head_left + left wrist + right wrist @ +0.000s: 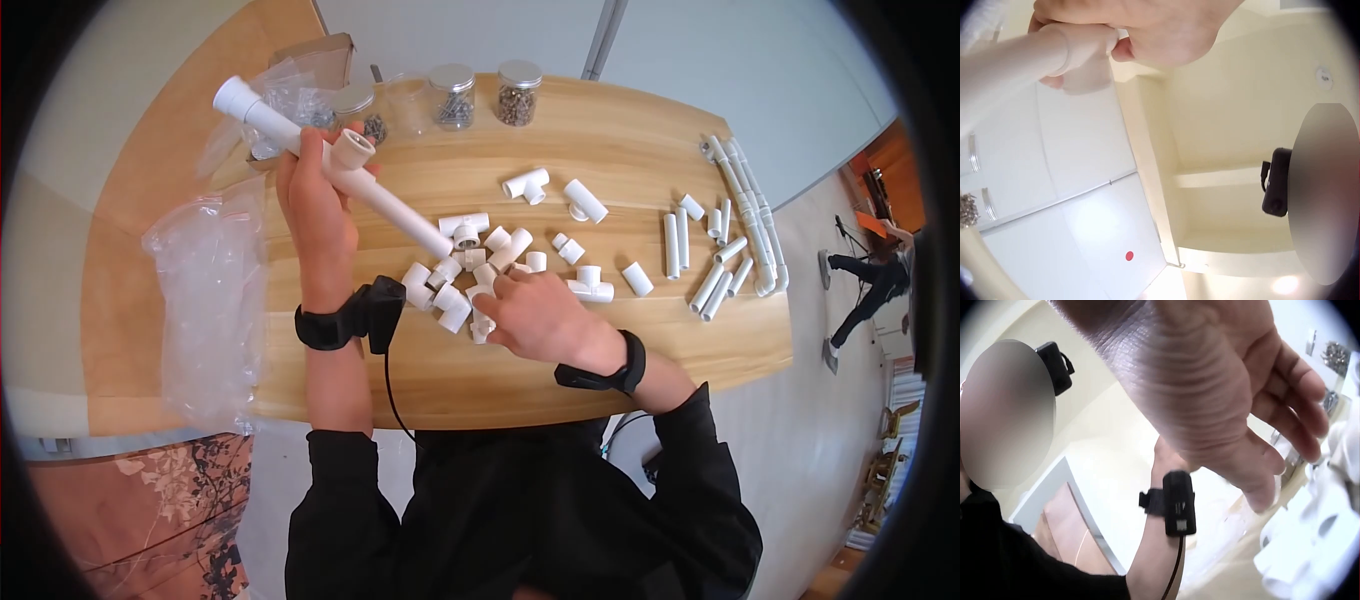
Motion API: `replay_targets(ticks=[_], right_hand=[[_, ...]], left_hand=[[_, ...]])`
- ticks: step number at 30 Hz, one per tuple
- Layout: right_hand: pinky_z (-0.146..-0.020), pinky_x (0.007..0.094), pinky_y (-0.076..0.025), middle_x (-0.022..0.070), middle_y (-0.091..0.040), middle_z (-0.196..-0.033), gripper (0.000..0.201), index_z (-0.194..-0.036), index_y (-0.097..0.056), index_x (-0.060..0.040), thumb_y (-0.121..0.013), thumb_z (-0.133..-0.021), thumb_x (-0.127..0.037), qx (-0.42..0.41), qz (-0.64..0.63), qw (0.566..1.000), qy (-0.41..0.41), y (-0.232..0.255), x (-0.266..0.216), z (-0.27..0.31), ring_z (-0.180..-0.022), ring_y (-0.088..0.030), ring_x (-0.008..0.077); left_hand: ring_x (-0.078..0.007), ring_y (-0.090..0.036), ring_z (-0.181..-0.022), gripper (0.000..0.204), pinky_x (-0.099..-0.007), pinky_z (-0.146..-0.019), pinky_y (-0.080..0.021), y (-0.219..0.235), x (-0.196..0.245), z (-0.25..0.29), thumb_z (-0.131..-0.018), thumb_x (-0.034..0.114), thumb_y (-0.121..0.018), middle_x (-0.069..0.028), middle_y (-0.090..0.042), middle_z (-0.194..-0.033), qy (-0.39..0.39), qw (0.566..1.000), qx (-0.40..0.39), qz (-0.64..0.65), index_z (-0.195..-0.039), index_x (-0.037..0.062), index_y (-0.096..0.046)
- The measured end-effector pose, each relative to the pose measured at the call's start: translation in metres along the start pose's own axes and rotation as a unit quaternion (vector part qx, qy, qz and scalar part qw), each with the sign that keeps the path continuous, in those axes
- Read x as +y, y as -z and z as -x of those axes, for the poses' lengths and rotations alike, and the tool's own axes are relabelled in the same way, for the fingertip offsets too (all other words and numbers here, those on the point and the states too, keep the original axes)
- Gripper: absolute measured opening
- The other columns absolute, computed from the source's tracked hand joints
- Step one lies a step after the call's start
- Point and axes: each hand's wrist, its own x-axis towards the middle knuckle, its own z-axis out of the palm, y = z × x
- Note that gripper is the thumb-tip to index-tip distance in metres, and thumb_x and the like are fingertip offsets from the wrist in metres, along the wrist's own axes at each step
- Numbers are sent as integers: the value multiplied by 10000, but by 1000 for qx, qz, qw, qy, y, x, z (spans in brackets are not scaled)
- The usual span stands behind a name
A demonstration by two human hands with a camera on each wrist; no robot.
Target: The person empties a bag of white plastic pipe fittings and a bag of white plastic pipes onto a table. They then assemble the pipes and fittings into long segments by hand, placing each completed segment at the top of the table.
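Observation:
My left hand (318,215) grips a long white pipe assembly (395,212) with a tee (349,160) in its middle and a wider coupling (237,98) at its upper left end. The assembly slants above the table, and part of it (1016,65) shows beside the left hand (1147,28) in the left wrist view. My right hand (543,317) is over the lower right of a pile of white fittings (452,308). In the right wrist view the right hand (1210,394) has its fingers bent loosely, thumb apart, with nothing seen between them, beside blurred fittings (1300,540).
Tees (527,185) and other loose fittings lie right of the pile. Short pipes (671,246) and long joined pipes (748,215) lie farther right. Jars (518,95) stand at the back edge, and plastic bags (208,310) cover the left side. A person (868,280) is at far right.

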Motion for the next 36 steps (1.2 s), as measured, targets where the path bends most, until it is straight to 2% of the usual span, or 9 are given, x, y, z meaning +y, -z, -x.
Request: replay_targets(ticks=[5, 13, 17, 19, 23, 25, 29, 31, 36], right_hand=[[-646, 368, -485, 125, -580, -819, 261, -911, -592, -64, -673, -715, -217, -12, 6, 1000, -12, -5, -4, -4, -823, -580, 271], [-604, 365, -470, 69, -528, -756, 234, -877, -568, -85, -678, -698, -187, 78, -6, 997, -26, -8, 7, -13, -761, -565, 249], [-614, 383, -467, 94, -546, -781, 250, -913, -587, -80, -669, -697, -174, 137, -3, 988, -67, 3, 32, -20, -771, -569, 281], [-619, 390, -467, 105, -556, -787, 261, -927, -596, -81, -668, -693, -172, 173, -8, 981, -87, 9, 45, -28, -775, -571, 293], [-650, 407, -473, 145, -599, -817, 150, -829, -592, -44, -616, -705, -124, 97, -1, 985, -144, 24, 56, -47, -804, -594, 312], [-674, 400, -480, 144, -605, -825, 138, -823, -596, -41, -610, -706, -113, 96, -25, 990, -105, 19, 57, -56, -815, -596, 310], [-687, 396, -483, 145, -609, -839, 150, -841, -602, -43, -608, -710, -117, 51, -43, 992, -109, 23, 53, -61, -838, -596, 311], [-688, 388, -479, 121, -615, -857, 237, -965, -625, -88, -621, -735, -143, 13, -41, 993, -109, 23, 48, -58, -812, -599, 298], [-668, 390, -474, 124, -616, -806, 188, -907, -625, -75, -618, -732, -143, -12, -20, 997, -78, 5, 42, -62, -792, -599, 298]], left_hand=[[-238, -619, -813, 260, -356, -633, -535, 2, 1, -4, -911, 253, -474, -172, -607, -925, -10, 999, 2, 32, -963, -2, -463], [-185, -598, -606, 285, -251, -441, -425, 5, 14, -3, -898, 268, -501, -173, -627, -902, -56, 995, 83, 20, -963, -2, -435], [-188, -588, -594, 289, -253, -445, -403, 3, 14, -3, -895, 281, -490, -176, -627, -892, -52, 993, 100, 19, -973, 13, -412], [-202, -570, -626, 293, -264, -477, -399, 3, 16, -3, -885, 295, -487, -197, -608, -950, -12, 991, 126, 45, -988, 30, -419], [-242, -552, -664, 285, -289, -502, -396, 15, 5, -12, -872, 292, -491, -201, -584, -983, 29, 989, 83, 118, -1002, 46, -428], [-245, -554, -671, 268, -299, -485, -395, 19, 5, -13, -880, 299, -467, -170, -577, -948, 75, 983, 68, 155, -1028, 81, -421], [-242, -539, -678, 248, -307, -494, -398, 20, 6, -13, -871, 291, -478, -160, -570, -937, 105, 976, 65, 178, -1026, 101, -438], [-255, -532, -714, 241, -309, -533, -401, 19, 5, -13, -859, 256, -489, -163, -566, -965, 103, 973, 70, 194, -1012, 73, -457], [-234, -540, -723, 201, -305, -533, -413, 24, -5, -17, -868, 248, -464, -134, -571, -945, 131, 969, 28, 209, -951, 66, -455]])
